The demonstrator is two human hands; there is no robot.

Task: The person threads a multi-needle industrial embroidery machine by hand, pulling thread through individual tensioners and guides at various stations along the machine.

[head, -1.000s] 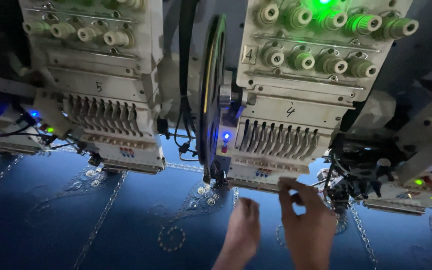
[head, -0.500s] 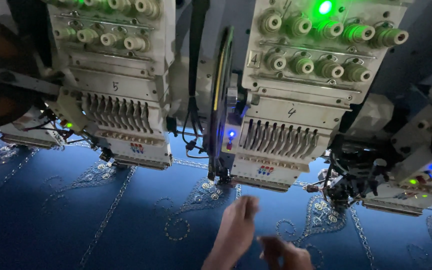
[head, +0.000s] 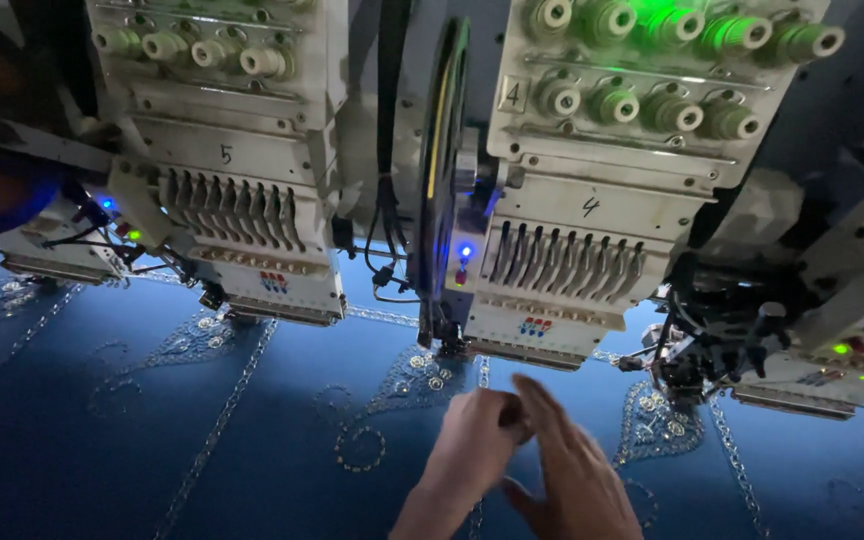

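Both hands near the blue fabric's [head: 102, 470] lower edge below the embroidery head [head: 562, 300]: left hand [head: 477, 445] loosely curled, contents indiscernible; right hand [head: 572, 470] open, empty; likely thread tending, demanding fine fingertip work.

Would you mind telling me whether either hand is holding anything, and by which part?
It cannot be told. The left hand is curled with fingertips pinched, and the right hand is open beside it, above the dark blue embroidered fabric; any thread is too fine to see.

The scene is dim and blue-tinted. Green indicator glow [head: 664, 14] flares at the far right — blue status lamps [head: 465, 251] add small glare points. Both hands [head: 527, 460] show motion blur. Left edge falls into deep shadow — machine lines bow slightly outward.
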